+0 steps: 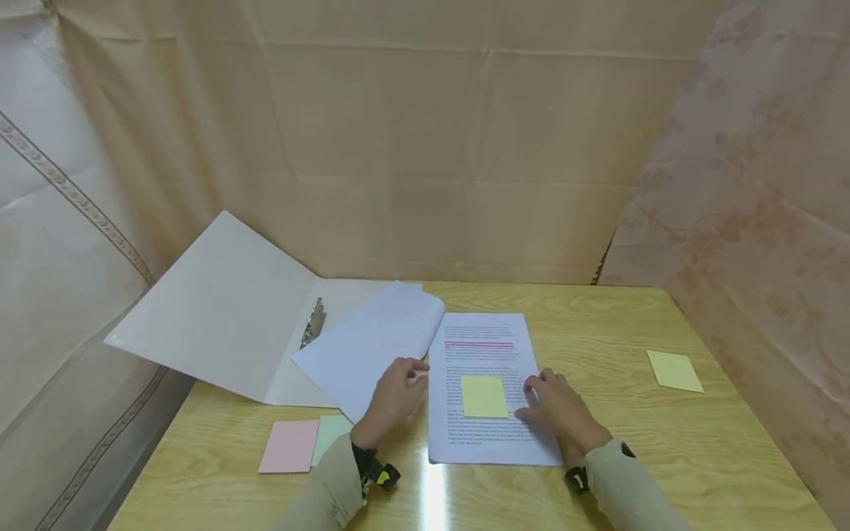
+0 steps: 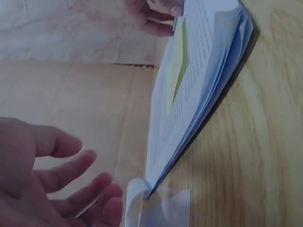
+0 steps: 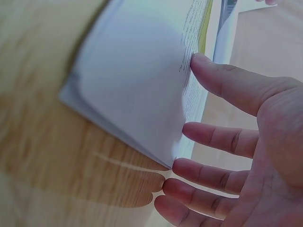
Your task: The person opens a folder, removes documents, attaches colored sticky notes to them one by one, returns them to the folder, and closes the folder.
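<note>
A stack of printed sheets (image 1: 458,435) lies in front of me, with a pink-highlighted line near the top of its upper page. On that page sits a yellow sticky note (image 1: 483,397). My right hand (image 1: 556,405) is at the stack's right edge; in the right wrist view its thumb (image 3: 218,75) rests on the printed page and the other fingertips meet the edge, fingers fairly straight. Just off the stack's left side, my left hand (image 1: 396,394) holds nothing, its fingers (image 2: 75,170) loosely bent. Beside it, a blank-looking sheet (image 1: 372,332) slants over the binder.
An open white binder (image 1: 219,317) with a metal clip (image 1: 313,323) stands at the left, its cover raised. Pink sticky notes (image 1: 288,447) and pale green ones (image 1: 330,434) lie near my left forearm. Another yellow note (image 1: 674,371) is far right on the wooden table (image 1: 697,457).
</note>
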The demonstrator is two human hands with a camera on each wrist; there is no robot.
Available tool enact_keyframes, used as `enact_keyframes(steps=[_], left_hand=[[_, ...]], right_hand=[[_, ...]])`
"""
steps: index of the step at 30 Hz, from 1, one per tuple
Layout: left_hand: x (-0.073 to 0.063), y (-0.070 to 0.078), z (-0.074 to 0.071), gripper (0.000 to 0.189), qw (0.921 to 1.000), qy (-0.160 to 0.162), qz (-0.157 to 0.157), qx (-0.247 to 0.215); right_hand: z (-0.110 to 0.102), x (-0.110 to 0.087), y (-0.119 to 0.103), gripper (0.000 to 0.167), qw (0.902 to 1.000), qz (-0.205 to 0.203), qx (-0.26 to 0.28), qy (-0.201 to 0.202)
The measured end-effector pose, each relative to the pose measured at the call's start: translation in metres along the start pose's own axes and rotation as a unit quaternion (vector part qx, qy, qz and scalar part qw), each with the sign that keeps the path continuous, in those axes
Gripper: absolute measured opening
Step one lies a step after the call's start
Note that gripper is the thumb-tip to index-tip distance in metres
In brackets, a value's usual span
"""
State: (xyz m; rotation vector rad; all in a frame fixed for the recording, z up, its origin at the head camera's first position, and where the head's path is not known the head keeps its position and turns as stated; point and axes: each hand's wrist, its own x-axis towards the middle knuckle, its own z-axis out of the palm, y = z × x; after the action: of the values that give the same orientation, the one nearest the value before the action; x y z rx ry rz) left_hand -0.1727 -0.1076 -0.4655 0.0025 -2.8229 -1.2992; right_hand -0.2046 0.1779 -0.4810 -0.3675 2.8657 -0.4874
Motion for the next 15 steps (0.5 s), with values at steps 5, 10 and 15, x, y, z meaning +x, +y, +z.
enact_keyframes(steps=[5,10,15], left_hand=[[-0.001,0.007,0.014,0.024,0.9923,-0.078,0.054,0.08],[-0.002,0.006,0.026,0.029,0.975,-0.097,0.117,0.162],[-0.002,0.003,0.036,0.034,0.9619,-0.138,0.135,0.194]], right_hand=[[0.0,0.001,-0.001,0.041,0.9999,0.014,0.002,-0.006],[0.0,0.002,-0.003,0.043,0.9997,0.022,0.003,-0.009],[0.001,0.001,-0.004,0.042,0.9999,0.016,-0.002,-0.001]])
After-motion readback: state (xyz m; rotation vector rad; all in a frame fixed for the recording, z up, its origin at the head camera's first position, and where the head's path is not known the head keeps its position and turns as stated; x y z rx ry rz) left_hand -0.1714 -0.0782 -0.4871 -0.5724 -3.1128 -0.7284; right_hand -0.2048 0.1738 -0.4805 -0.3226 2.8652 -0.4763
